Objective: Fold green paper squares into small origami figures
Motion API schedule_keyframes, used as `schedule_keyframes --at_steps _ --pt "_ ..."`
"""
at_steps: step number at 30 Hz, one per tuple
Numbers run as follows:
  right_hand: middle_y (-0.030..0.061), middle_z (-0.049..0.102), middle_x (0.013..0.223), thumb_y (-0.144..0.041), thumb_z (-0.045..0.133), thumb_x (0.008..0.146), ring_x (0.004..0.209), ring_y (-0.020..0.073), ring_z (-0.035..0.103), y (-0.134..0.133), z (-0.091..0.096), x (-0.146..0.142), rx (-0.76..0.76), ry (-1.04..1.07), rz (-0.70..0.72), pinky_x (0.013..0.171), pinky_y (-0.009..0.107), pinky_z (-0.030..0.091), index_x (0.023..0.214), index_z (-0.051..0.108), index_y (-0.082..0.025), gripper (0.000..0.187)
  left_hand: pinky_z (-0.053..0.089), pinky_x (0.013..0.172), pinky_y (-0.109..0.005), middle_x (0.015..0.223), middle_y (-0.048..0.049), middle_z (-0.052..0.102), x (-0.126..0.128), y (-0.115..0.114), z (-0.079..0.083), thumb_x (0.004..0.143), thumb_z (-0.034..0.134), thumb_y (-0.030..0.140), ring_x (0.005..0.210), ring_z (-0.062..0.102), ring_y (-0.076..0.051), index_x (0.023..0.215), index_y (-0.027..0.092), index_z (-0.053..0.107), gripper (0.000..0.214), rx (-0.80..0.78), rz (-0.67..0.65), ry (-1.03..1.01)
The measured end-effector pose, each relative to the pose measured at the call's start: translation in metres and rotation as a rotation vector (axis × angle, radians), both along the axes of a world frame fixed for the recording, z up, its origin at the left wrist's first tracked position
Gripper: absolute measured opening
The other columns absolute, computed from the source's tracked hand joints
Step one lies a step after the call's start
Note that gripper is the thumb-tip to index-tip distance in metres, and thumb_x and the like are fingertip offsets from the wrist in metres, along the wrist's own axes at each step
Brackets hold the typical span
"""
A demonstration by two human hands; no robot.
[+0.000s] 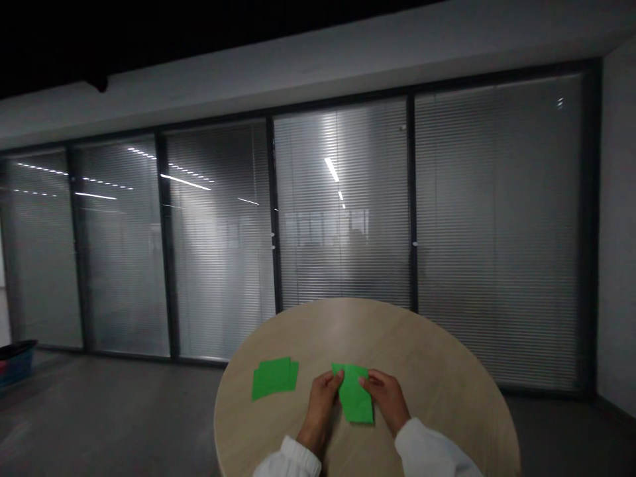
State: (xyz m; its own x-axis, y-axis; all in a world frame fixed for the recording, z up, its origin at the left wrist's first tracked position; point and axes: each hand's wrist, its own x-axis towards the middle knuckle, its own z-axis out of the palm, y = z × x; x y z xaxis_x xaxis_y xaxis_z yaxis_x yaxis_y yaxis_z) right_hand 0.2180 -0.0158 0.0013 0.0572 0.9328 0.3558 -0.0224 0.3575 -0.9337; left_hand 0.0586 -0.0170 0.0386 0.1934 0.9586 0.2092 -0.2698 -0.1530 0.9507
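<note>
A folded green paper sheet [354,396] lies on the round wooden table [427,371], held between both hands. My left hand [322,401] pinches its upper left edge with thumb and fingers closed. My right hand [388,397] presses and grips the sheet's right edge, fingers curled. Both arms wear white sleeves. A small stack of green paper [274,377] lies flat on the table to the left of my left hand, untouched.
Behind the table runs a glass wall with closed blinds [342,212] and dark frames. Grey floor surrounds the table. A dark bin [17,361] stands at the far left by the wall.
</note>
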Motion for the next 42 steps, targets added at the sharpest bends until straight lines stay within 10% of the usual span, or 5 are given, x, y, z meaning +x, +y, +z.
schedule_keyframes --at_steps 19,31,42 --pt "0.0084 0.065 0.092 -0.017 0.05 0.083 0.089 0.0209 0.061 -0.024 0.015 -0.008 0.336 -0.515 -0.095 0.08 0.031 0.051 0.11 0.071 -0.028 0.035 0.043 0.058 -0.023 0.069 -0.0047 0.068 -0.003 -0.011 0.008 0.075 0.069 0.05 0.061 0.058 -0.014 0.071 0.012 0.07 0.037 0.007 -0.011 -0.209" --pt "0.0049 0.069 0.088 -0.039 0.053 0.084 0.085 0.0209 0.063 -0.028 0.023 -0.013 0.161 -0.193 0.062 0.077 0.031 0.049 0.102 0.065 -0.021 0.029 0.045 0.054 -0.024 0.061 -0.0037 0.069 -0.001 0.002 0.005 0.045 0.09 0.038 0.055 0.06 -0.015 0.067 0.012 0.072 0.039 0.006 0.109 -0.102" --pt "0.0015 0.068 0.062 -0.059 0.078 0.057 0.06 0.0183 0.062 -0.009 0.004 -0.011 -0.069 0.016 0.183 0.06 0.028 0.044 0.067 0.063 -0.016 0.047 0.047 0.051 -0.025 0.057 -0.0045 0.071 -0.001 0.0 0.006 0.036 0.092 0.037 0.051 0.062 -0.017 0.067 0.013 0.071 0.044 -0.001 0.084 -0.004"
